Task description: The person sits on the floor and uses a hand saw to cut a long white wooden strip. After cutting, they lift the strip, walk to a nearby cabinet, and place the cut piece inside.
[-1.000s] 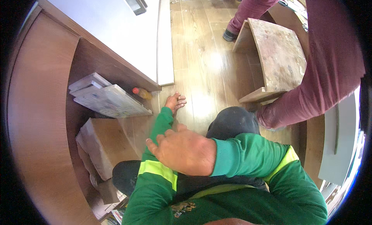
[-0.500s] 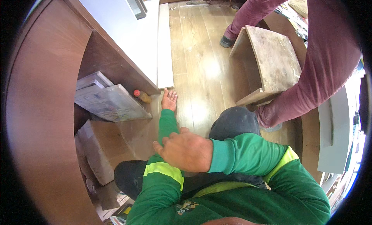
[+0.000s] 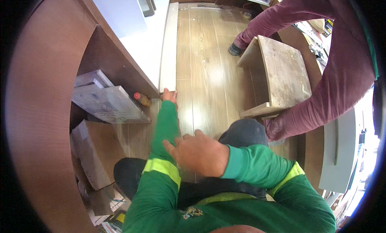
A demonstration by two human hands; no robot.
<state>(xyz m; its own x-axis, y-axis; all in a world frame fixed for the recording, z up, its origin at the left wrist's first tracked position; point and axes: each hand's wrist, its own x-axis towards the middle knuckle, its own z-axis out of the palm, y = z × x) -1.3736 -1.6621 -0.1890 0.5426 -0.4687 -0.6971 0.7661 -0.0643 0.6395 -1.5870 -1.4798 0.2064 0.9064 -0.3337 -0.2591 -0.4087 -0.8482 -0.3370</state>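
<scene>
My left hand (image 3: 169,95) reaches forward at the end of my outstretched arm. Its fingers close around the near end of a long, narrow white board (image 3: 169,48), which runs away from me over the wood floor beside a white panel. The fingertips are partly hidden at the board's edge. My right hand (image 3: 201,152), slightly blurred, hovers beside my left forearm with the back of the hand up. Its fingers are apart, with nothing seen in them. A small bottle (image 3: 142,99) with a red cap and amber contents stands just left of my left hand.
Brown cabinet (image 3: 44,92) sides rise on my left, with leaning light panels (image 3: 112,104) and a cardboard box (image 3: 94,154) inside. To the right, an open wooden box (image 3: 283,70) sits between the legs of another person in maroon trousers (image 3: 321,88).
My left hand has turned from palm-up with fingers out to gripping the white board's end. My right hand has lifted off my left sleeve and shifted slightly right.
</scene>
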